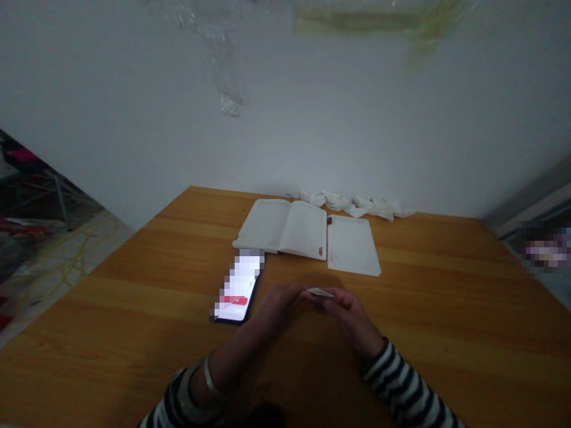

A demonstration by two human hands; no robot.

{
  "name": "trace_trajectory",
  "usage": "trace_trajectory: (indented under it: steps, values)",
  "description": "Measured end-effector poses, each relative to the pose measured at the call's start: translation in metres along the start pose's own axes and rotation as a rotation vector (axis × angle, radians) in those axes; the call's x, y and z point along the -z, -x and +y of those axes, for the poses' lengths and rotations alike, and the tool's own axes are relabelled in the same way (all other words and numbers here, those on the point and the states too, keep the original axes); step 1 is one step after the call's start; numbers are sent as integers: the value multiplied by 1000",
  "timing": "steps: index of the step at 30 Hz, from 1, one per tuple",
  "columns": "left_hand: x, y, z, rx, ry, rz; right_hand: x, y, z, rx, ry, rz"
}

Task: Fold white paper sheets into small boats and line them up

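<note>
Pinching a small folded white paper scrap (pixel 320 292) right at the fingertips, both hands nearly meeting low over a honey-brown wooden tabletop (pixel 414 315). Left hand (pixel 279 307), half closed, fingers reaching across to the scrap, shiny silver bangle (pixel 209 377) on the wrist. Right hand (pixel 344 312), curled about the same amount, fingers around the other end, black-and-white striped sleeve (pixel 397 380) just behind. Exact finger placement pretty hard to make out in this dim light, tbh. Light pinch near the paper's edges probably best for something this tiny, with wrists loose and no squashing of the folds.

Around 11 o'clock, just beside the left hand, a slim black smartphone (pixel 236 288) with a bright, blurred screen. Farther out at 12, an open cream-paged notebook (pixel 281 229), then a flat white paper pad (pixel 352 245) at about 1, only just apart from it. Beyond those, a row of crumpled white tissues (pixel 352 205) along the far table edge, right by a pale grey wall (pixel 339 107).
</note>
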State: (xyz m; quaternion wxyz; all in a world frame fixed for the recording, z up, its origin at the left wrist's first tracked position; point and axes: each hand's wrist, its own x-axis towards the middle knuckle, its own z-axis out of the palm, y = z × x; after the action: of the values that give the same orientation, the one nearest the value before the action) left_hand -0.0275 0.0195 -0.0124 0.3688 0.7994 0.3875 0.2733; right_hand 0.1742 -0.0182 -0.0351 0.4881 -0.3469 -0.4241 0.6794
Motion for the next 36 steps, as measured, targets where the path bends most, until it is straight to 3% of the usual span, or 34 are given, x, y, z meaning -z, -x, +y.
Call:
trace_trajectory:
  steps: [6,15,23,26,30,36]
  values:
    - [-2,-5,8,32,183,-99,7,0,-1,8,166,74]
    - [7,-12,5,189,421,-156,-1,1,-7,34,22,94]
    - [8,-12,15,142,531,-246,3,-2,-15,-12,2,26]
    - [4,-12,8,134,550,-149,2,-1,-3,32,116,78]
    - [-4,-12,-1,141,548,-15,4,-2,8,187,300,258]
    - [-13,-14,-2,380,512,217,6,-4,7,203,351,483]
